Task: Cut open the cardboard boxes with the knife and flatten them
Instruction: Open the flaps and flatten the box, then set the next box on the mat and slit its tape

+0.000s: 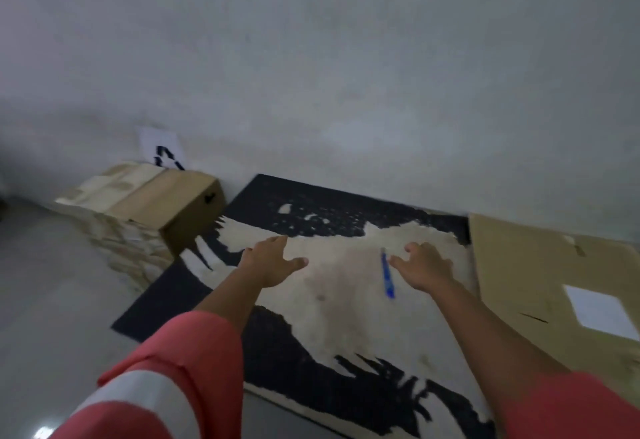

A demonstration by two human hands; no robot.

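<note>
A blue knife (387, 274) lies on a worn black-and-cream mat (332, 303) on the floor. My right hand (424, 269) hovers just to the right of the knife, fingers spread, holding nothing. Over the mat's left part my left hand (273, 260) is stretched out with relaxed, empty fingers. An unflattened cardboard box (188, 208) stands at the mat's far left corner by the wall. To the right of the mat lies a flattened cardboard sheet (540, 283) with a white label. The picture is blurred.
A pile of pale flattened cardboard (117, 217) sits left of the box. A white paper with black marks (162, 148) leans on the grey wall (346, 75) behind it. Grey floor (52, 300) spreads to the left.
</note>
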